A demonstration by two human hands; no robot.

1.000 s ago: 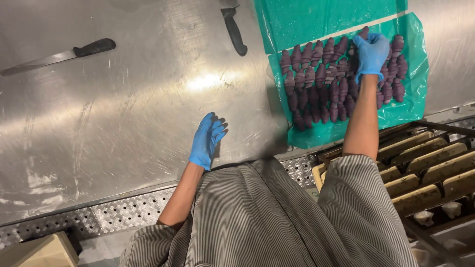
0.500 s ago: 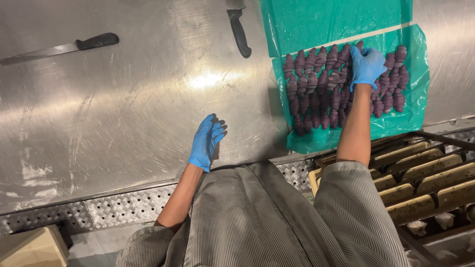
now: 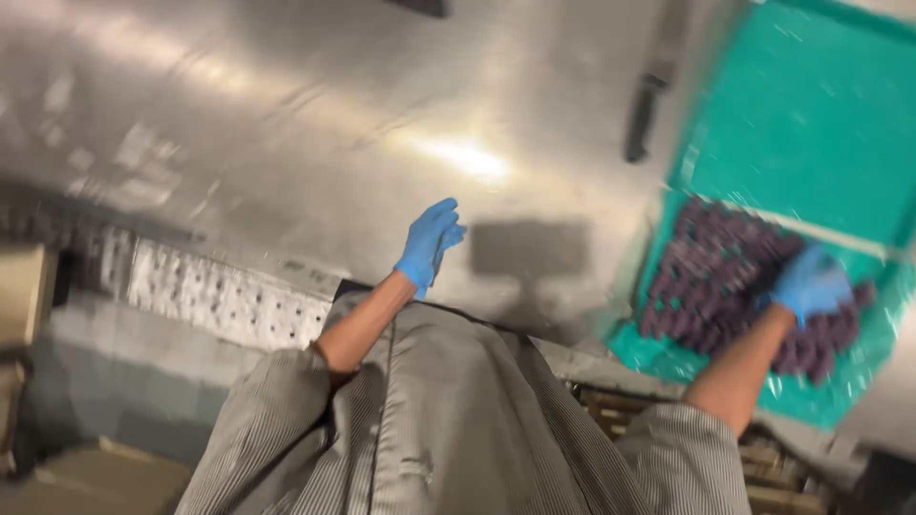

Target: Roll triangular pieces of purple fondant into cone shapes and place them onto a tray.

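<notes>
**Gloved hands at a steel table: one on the purple pieces, one idle**

The right hand [image 3: 809, 283], in a blue glove, lies on a packed layer of dark purple pieces [image 3: 711, 277] spread over a green plastic sheet [image 3: 811, 114]. The sheet keeps the pieces off the bare steel table [image 3: 286, 124] and holds them together as one batch at the table's right end. The fingers curl down onto the pieces; the picture is blurred, so whether they grip any one piece cannot be told.

The left hand [image 3: 428, 243], also gloved, is open with fingers straight and close together, resting on or just over the bare metal near the front edge, holding nothing. It is well apart from the pieces.

A dark-handled knife [image 3: 647, 107] lies on the table just left of the sheet, clear of both hands.
</notes>
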